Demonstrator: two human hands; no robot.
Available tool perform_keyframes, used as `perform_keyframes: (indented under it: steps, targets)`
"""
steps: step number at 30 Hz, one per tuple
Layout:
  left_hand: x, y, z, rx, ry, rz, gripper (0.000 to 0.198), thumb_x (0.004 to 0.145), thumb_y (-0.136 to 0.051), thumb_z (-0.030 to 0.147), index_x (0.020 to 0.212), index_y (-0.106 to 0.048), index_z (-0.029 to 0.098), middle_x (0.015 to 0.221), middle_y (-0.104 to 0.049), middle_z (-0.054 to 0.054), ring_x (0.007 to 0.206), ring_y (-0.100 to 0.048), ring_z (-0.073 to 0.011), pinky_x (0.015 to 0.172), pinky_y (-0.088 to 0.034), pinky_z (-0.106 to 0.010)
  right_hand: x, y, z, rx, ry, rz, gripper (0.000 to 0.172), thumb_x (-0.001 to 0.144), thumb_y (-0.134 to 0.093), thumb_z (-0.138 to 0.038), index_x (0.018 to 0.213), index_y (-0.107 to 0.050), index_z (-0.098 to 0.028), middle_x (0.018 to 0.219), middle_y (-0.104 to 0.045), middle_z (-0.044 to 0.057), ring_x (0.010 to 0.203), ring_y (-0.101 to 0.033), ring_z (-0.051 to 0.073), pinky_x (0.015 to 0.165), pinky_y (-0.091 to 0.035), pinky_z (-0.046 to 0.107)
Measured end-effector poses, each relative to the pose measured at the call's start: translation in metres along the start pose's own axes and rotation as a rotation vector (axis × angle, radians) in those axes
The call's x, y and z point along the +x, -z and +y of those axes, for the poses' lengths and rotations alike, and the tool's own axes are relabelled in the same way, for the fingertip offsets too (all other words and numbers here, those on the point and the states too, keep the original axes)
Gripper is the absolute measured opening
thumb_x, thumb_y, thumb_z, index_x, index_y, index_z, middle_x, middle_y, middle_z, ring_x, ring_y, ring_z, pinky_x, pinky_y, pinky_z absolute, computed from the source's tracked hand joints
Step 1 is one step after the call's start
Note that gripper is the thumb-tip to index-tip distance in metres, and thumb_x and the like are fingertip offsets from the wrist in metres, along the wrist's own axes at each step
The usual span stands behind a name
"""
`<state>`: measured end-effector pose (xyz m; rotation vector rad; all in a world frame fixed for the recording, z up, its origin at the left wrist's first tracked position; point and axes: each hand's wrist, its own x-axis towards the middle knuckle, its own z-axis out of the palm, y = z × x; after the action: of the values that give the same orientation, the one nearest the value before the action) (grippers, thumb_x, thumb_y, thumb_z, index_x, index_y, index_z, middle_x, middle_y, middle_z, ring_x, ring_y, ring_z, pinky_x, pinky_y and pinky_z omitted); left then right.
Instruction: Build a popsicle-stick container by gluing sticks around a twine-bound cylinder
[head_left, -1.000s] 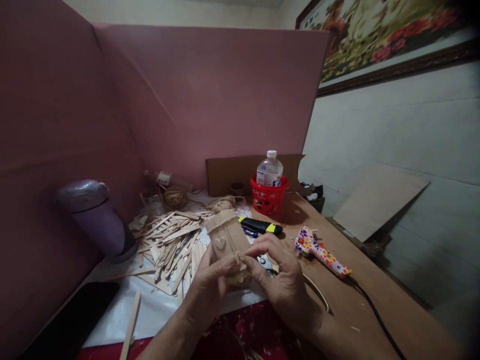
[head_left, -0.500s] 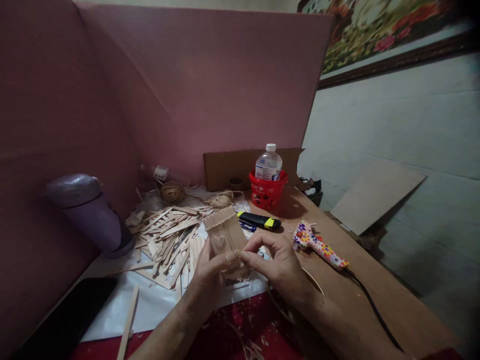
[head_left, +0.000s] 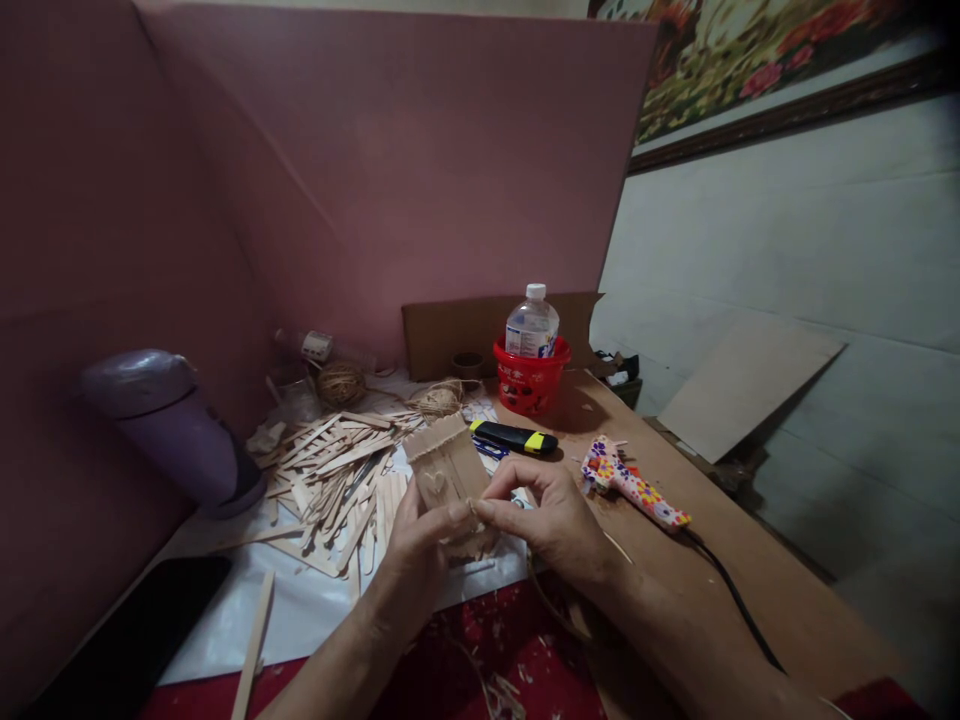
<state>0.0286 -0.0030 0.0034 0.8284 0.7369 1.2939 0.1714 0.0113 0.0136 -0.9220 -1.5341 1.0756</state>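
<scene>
My left hand is closed around the lower left of a small brown panel, which looks like craft sticks or cardboard. A strip of twine runs along its top edge, and a small heart outline sits on its face. At the panel's lower right, my right hand pinches a thin strand of twine between thumb and forefinger, close to the left thumb. Fingers hide part of the panel's lower end. Just beyond lies a black and yellow utility knife.
Loose craft sticks lie piled on white sheeting. Behind are twine balls and a red tub holding a bottle. A flowered glue gun lies right, a purple tumbler and black phone-like slab left.
The view has shifted slightly, so most things appear a little further left. Both hands keep their grip on the panel and twine, with only a slight shift of the right fingers.
</scene>
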Motion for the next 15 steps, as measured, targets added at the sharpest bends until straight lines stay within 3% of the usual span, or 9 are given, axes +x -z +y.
perform_keyframes:
  steps: [15]
  targets:
    - [-0.0047,-0.0039,0.0025,0.040,0.003,0.048,0.041,0.070,-0.066,0.017,0.110,-0.058,0.018,0.098,-0.071,-0.008,0.085,-0.065,-0.0234,0.075,-0.052,-0.037,0.0013,0.0003,0.0008,0.005,-0.019,-0.012,0.017,0.071,-0.070,-0.027,0.061,-0.063,-0.017,0.063,-0.059,-0.001,0.063,-0.054,0.014,0.058,-0.044,0.026]
